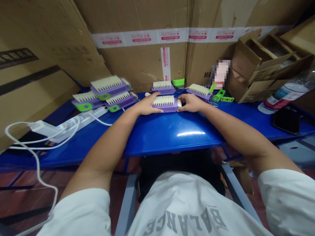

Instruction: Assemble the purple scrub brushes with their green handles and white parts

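Observation:
A purple brush with cream-white bristles [164, 105] lies on the blue table [169, 134] right in front of me, bristles up. My left hand [150, 104] presses against its left end, and my right hand [190, 102] grips its right end. A small white piece [179, 103] shows at that end beside my right fingers. Several similar purple brushes stand nearby, including one [163, 87] just behind and one [199, 91] to the right. Others [109, 87] with green parts are stacked at the left.
Small green plastic parts [219, 95] lie at the right. A white power strip [81, 121] with a charger and cables runs along the left. A water bottle [285, 95], a dark phone [286, 119] and cardboard boxes [256, 65] stand at the right.

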`<state>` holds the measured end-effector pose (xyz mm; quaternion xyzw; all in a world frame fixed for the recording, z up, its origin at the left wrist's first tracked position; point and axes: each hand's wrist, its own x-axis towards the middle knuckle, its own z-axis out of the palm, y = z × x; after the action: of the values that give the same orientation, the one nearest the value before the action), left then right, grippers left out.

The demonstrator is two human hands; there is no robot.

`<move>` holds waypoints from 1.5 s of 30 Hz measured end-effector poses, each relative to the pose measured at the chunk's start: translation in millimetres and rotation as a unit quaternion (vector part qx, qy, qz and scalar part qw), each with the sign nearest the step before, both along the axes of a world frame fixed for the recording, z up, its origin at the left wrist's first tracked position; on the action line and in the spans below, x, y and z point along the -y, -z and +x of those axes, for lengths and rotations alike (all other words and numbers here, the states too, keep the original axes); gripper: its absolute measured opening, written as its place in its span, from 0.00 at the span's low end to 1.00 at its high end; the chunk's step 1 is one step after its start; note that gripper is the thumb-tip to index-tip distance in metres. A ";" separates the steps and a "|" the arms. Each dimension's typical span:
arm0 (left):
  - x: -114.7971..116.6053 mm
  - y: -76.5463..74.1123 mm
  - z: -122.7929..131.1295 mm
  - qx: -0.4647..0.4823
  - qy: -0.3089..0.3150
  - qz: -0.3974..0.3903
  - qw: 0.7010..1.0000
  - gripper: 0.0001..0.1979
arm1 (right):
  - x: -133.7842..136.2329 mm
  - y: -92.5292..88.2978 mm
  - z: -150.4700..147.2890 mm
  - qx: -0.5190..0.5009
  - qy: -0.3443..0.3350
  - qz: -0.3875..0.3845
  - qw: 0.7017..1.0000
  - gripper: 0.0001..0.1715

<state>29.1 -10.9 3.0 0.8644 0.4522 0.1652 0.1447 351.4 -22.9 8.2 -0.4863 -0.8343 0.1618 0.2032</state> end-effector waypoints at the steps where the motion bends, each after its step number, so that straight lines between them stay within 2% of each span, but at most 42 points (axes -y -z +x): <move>1: 0.0 0.0 -0.1 0.000 -0.001 0.000 1.000 0.58 | -0.2 0.2 0.1 -0.004 0.000 0.000 1.000 0.39; 14: 0.8 -0.9 0.8 0.000 -0.004 -0.001 1.000 0.59 | -2.8 3.3 1.4 -0.031 -0.008 -0.006 0.999 0.38; 24: 0.1 0.1 -0.2 0.003 -0.002 0.000 1.000 0.59 | -1.8 3.2 -2.5 -0.042 0.017 -0.025 0.999 0.39; 45: -1.3 1.2 0.0 -0.002 -0.003 0.001 1.000 0.58 | 4.9 -2.0 -5.1 0.002 0.014 0.000 1.000 0.38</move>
<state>29.0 -9.6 1.8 0.8634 0.4552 0.1643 0.1424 346.4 -27.8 10.1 -0.4979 -0.8279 0.1584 0.2038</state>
